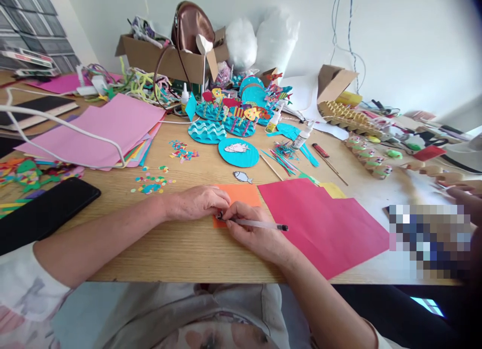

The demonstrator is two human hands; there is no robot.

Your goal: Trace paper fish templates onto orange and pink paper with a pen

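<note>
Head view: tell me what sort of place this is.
Probably a paper-craft worktable: stacked coloured paper, a paper fish on a blue disc, a glue bottle and confetti crowd the wooden table, while the right hand holds a pen on orange paper.

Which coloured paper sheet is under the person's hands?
The small orange paper sheet: the left hand presses on it and the right hand holds a clear pen to its edge. The big red sheet lies to its right, the pink sheet far left.
</note>
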